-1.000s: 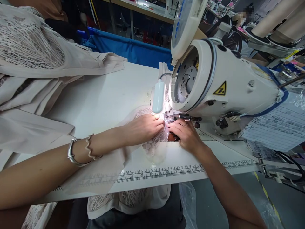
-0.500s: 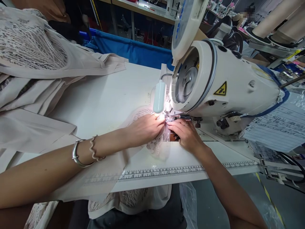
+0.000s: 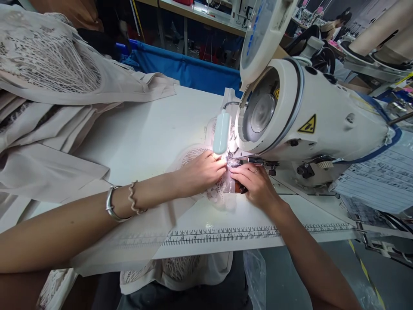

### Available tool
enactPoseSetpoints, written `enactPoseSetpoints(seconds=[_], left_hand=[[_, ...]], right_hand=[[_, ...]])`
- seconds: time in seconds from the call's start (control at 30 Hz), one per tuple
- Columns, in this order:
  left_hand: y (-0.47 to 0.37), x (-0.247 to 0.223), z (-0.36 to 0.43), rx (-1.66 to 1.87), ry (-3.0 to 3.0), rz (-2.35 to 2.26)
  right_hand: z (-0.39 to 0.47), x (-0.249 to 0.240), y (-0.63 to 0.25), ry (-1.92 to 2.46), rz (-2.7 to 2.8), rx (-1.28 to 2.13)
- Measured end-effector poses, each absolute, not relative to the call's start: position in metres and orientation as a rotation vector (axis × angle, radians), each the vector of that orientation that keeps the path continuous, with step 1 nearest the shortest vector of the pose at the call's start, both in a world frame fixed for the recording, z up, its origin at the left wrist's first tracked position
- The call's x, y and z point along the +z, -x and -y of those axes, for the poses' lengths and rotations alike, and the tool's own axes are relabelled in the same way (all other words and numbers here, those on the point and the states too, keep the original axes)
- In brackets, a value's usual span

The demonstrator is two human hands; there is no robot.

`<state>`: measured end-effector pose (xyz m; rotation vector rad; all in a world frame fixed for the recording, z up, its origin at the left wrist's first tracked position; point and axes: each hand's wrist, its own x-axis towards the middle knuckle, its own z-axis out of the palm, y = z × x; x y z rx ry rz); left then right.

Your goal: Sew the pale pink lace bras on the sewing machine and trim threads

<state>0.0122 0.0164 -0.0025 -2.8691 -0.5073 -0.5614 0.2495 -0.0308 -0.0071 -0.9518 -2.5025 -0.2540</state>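
Observation:
A pale pink lace fabric point(image 3: 219, 193) lies under the needle area of a white sewing machine point(image 3: 335, 116). My left hand point(image 3: 204, 172) presses on the lace just left of the needle, its fingers drawn together on the cloth. On the right of the needle, my right hand point(image 3: 258, 183) has its fingers closed at the fabric's edge, beside the presser foot. Whatever lies beneath those fingertips is too small to make out. A small white lamp point(image 3: 221, 132) shines on the spot between both hands.
Beige lace garments point(image 3: 64, 82) are piled at the left of the white table point(image 3: 135, 125). A printed ruler point(image 3: 222, 234) runs along the front edge. Behind is a blue cloth bin point(image 3: 187, 71); written papers point(image 3: 377, 176) hang at right. A person point(image 3: 335, 26) sits far back.
The whole view has shifted slightly, so the machine and hands appear a little further right. Both hands keep nearly the same place beside the needle.

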Motion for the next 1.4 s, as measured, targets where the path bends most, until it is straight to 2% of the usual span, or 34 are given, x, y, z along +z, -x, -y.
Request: enactPoseSetpoints(seconds=[0.13,0.53,0.73,1.03,1.2,1.4], left_hand=[[-0.011,0.0,-0.017,-0.639,2.924,0.475],[-0.011,-0.002,-0.01,-0.426,2.845,0.718],[-0.013,-0.002,-0.01,-0.519,2.998,0.483],[-0.012,-0.007,-0.009,-0.556,2.937,0.642],[-0.014,-0.009,-0.009,-0.683,3.069,0.486],[-0.012,-0.01,-0.012,-0.552,3.072,0.498]], right_hand=[[0.03,-0.008,-0.25,0.973,2.517,-0.218],[0.029,-0.009,-0.251,0.947,2.509,-0.247],[0.029,-0.009,-0.251,0.947,2.505,-0.235],[0.029,-0.007,-0.25,0.892,2.464,-0.278],[0.029,-0.008,-0.251,0.93,2.478,-0.234],[0.03,-0.006,-0.25,0.873,2.467,-0.272]])
